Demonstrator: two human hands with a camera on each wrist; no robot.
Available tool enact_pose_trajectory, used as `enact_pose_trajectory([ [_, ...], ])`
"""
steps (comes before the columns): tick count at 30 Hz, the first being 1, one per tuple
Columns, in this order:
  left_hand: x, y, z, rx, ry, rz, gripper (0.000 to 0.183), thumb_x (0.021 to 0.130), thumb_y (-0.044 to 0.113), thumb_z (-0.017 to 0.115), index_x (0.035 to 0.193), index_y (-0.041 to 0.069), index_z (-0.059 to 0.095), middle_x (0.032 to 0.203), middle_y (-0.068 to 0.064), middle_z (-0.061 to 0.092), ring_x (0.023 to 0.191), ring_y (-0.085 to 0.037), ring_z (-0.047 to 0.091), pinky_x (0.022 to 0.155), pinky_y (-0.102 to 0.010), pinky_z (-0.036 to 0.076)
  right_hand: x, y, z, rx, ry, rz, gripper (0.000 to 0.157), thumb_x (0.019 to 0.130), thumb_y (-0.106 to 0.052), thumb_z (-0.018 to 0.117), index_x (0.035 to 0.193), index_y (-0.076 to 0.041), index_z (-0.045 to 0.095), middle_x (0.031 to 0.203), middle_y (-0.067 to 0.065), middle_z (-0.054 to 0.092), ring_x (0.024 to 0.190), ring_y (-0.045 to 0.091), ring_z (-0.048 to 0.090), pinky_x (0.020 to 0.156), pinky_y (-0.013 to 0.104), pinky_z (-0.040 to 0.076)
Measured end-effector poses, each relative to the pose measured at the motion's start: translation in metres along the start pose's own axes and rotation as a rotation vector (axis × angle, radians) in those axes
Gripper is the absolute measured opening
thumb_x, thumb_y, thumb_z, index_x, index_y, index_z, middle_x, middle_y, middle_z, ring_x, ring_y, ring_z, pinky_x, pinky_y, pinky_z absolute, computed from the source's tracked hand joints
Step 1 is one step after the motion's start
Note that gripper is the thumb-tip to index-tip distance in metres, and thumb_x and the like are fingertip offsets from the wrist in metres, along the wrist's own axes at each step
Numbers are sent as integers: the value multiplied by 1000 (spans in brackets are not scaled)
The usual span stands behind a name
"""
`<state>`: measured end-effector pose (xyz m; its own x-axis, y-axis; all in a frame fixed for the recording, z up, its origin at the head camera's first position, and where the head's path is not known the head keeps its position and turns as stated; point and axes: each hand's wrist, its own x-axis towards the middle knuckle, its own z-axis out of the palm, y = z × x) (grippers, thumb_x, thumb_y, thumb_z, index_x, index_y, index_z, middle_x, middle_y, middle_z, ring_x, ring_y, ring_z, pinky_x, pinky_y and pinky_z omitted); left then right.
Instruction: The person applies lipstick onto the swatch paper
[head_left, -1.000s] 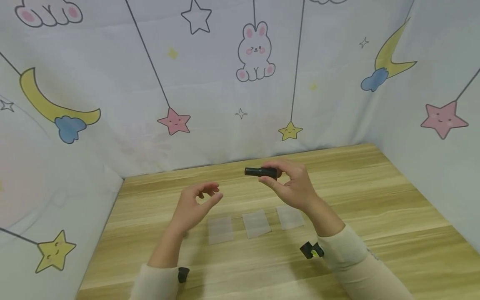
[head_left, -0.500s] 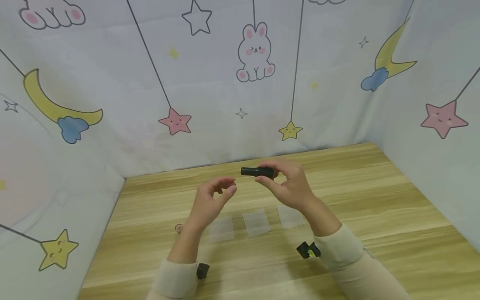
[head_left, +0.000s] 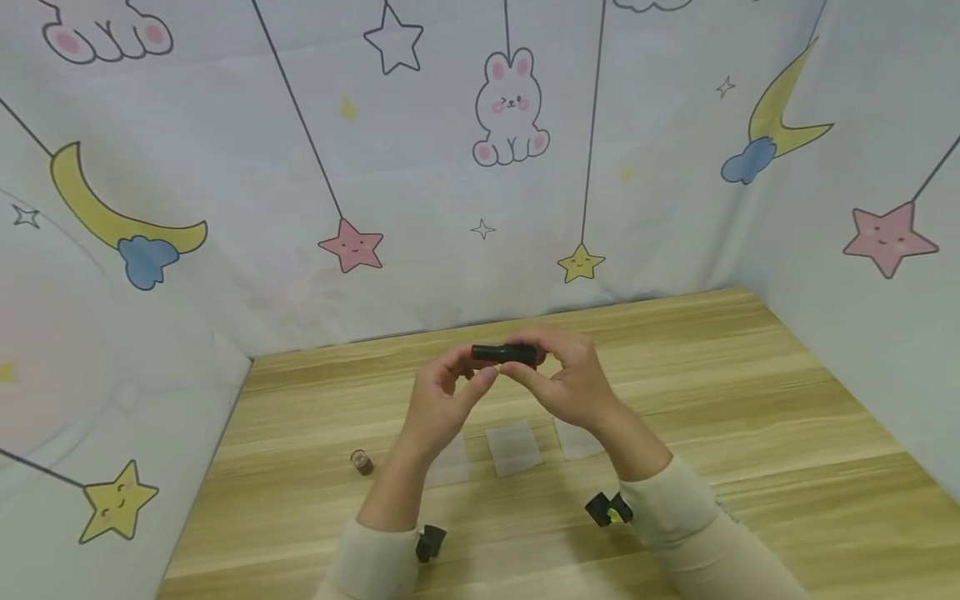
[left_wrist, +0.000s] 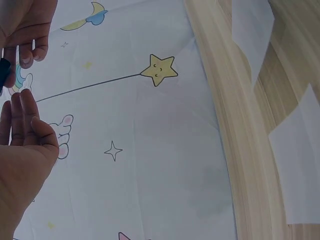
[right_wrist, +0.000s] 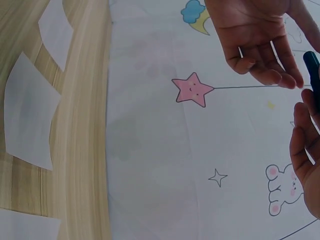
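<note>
Right fingers (head_left: 546,335) pinch a black tube (head_left: 504,353), contents hidden; left fingers (head_left: 453,358) at its end, grip unclear

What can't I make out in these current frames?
Black tube: cut off by the frame edge in both wrist views.
Whether the left hand grips it: contact partly hidden behind the tube, head view.
Small dark cylinder: too small to identify, head view.
Left paper sheet: partly behind left hand, head view.
Right paper sheet: partly behind right hand, head view.
</note>
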<state>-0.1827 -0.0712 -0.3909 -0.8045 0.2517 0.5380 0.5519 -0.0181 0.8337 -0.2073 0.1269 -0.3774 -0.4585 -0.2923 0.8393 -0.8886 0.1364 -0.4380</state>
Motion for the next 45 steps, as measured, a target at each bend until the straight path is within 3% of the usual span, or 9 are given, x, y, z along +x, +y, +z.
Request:
enact_pose_trajectory([
  [6,2,6,4,-51,25,30,41,97,28,70,116,-8,65,104,5,67,92,-14,58,86,-25,44,0,-2,3,0,-6,2,38,97,-39,67,103,-1,72,92,9,74,70,16,59,60,26,47],
  [21,4,9,7,-117,89,28,38,96,23,73,110,-12,66,102,5,70,94,-15,63,89,-25,50,-1,-2,10,19,9,3,37,96,-38,68,103,-2,73,93,8,74,71,14,59,62,24,47],
  [30,4,10,7,-115,118,45,53,93,37,75,107,-13,66,99,7,71,91,-13,63,87,-24,50,0,-2,12,22,13,-1,38,96,-39,69,102,-2,73,92,8,74,70,13,58,63,23,46],
  [37,5,9,5,-109,125,64,43,94,28,74,105,-13,67,98,7,71,90,-13,62,85,-23,50,0,-2,13,15,4,1,40,96,-41,67,103,-2,73,93,8,74,70,13,58,61,26,47],
  [45,6,12,2,-96,150,75,34,94,19,74,101,-14,66,96,8,70,88,-11,60,83,-22,49,1,-3,14,2,-5,11,47,102,-45,57,105,0,73,90,8,74,67,13,57,60,29,47],
])
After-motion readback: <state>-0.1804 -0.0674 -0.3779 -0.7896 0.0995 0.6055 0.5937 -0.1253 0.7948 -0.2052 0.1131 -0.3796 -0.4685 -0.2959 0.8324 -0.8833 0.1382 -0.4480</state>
